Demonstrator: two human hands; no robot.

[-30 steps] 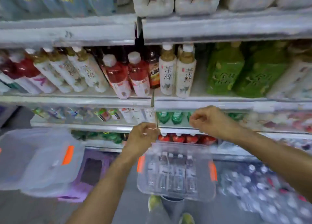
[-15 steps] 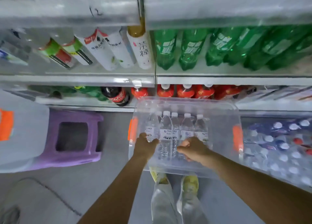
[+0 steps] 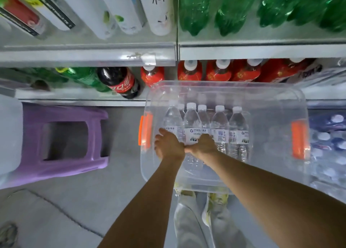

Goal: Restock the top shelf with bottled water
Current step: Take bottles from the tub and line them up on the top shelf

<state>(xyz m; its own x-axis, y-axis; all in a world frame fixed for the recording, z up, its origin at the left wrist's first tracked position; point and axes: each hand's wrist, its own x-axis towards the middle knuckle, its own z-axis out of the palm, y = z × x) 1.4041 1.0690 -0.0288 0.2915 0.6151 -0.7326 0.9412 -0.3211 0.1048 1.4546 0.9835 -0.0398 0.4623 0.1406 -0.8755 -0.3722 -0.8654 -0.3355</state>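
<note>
Where both hands reach into the clear bin (image 3: 271,154), left hand (image 3: 169,146) and right hand (image 3: 203,145) each grasping clear, white-capped water bottles (image 3: 221,124) — upright, white-labelled.

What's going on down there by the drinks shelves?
A person is bent over a clear plastic bin on the floor that holds a row of water bottles standing upright. Both hands are down inside it: the left hand reaches for the leftmost bottle, and the right hand looks closed around the bottle next to it. Nothing has been lifted out yet. A purple stool stands to the left.
</note>
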